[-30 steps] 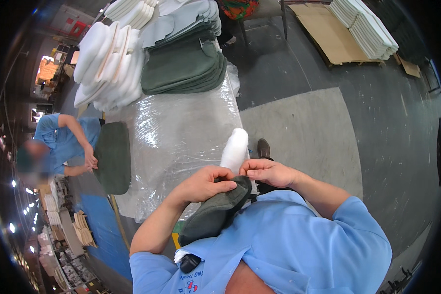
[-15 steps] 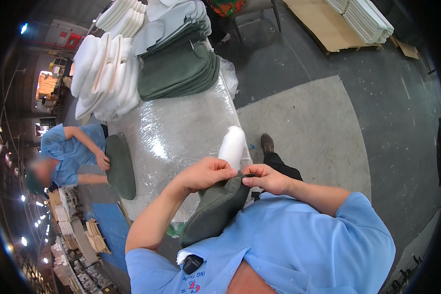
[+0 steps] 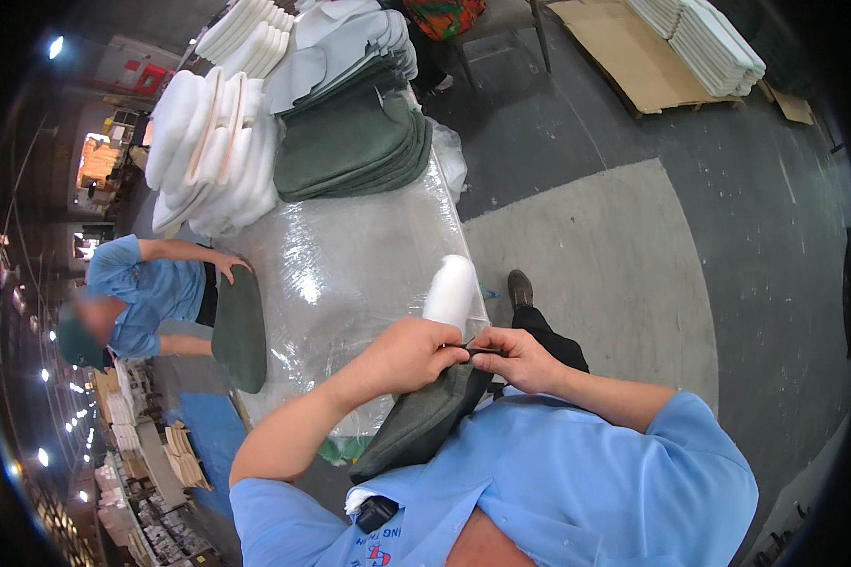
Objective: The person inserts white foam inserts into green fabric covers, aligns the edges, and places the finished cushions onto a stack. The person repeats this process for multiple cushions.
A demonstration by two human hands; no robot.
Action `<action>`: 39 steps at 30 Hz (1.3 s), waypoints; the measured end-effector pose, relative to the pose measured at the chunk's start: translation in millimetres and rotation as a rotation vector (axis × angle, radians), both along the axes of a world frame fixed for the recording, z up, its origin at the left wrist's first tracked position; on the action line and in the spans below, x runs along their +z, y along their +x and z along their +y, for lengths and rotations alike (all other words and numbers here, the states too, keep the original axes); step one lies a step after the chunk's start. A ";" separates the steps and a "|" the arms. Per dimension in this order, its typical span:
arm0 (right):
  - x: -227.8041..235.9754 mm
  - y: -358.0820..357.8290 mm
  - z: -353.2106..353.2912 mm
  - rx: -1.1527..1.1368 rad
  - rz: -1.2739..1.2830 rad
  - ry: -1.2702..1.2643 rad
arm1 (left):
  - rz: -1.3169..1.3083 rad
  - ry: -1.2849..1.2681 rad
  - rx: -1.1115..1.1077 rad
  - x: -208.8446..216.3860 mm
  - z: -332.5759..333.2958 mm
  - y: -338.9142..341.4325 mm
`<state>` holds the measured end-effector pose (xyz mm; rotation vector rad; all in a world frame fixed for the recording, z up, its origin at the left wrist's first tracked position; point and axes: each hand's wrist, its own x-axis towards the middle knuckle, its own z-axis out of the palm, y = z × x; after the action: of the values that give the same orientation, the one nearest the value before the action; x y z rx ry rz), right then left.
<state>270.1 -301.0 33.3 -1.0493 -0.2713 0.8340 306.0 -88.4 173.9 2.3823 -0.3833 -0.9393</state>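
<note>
A person in a blue shirt (image 3: 539, 463) is holding a dark green cover (image 3: 425, 416), which is lying slantwise between the chest and the near end of a plastic-wrapped surface (image 3: 350, 246). The left hand (image 3: 411, 357) is pinching the cover's upper end between thumb and fingers. The right hand (image 3: 523, 361) is grasping the same end just beside it, its fingers closing on a thin dark edge. Just beyond both hands, a white roll (image 3: 451, 291) is jutting out by the right edge of the surface (the hands are hiding whether it is touching the cover).

Farther up the surface, a stack of green covers (image 3: 350, 156) is resting, with grey pieces (image 3: 345, 61) lying behind it and white pads (image 3: 213, 142) leaning together on its left. At far left, a co-worker (image 3: 165, 288) in blue is steadying a green cushion (image 3: 239, 331). To the right, a dark shoe (image 3: 520, 288) is showing on the floor (image 3: 605, 236); farther off, white slabs (image 3: 714, 52) are sitting on cardboard (image 3: 633, 57).
</note>
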 end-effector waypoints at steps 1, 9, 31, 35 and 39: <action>-0.3 2.6 -2.2 0.044 0.029 0.013 | -0.076 0.018 -0.018 -1.3 -2.0 -2.0; 2.7 9.0 -4.0 0.032 -0.609 -0.364 | 0.193 0.036 0.074 -0.6 -0.7 8.5; -18.3 141.0 28.8 0.182 -1.023 -0.278 | -0.401 -0.303 -0.178 -56.9 52.3 80.5; -16.4 153.9 35.7 0.204 -0.989 -0.272 | -0.418 -0.368 -0.097 -66.6 53.7 83.3; -12.2 158.4 33.1 0.260 -0.785 -0.254 | -0.430 -0.321 -0.056 -71.7 55.9 79.5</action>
<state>428.5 -267.9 21.1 -1.5780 -1.0000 0.6596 385.5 -32.5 102.3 2.2652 -0.7079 -0.3425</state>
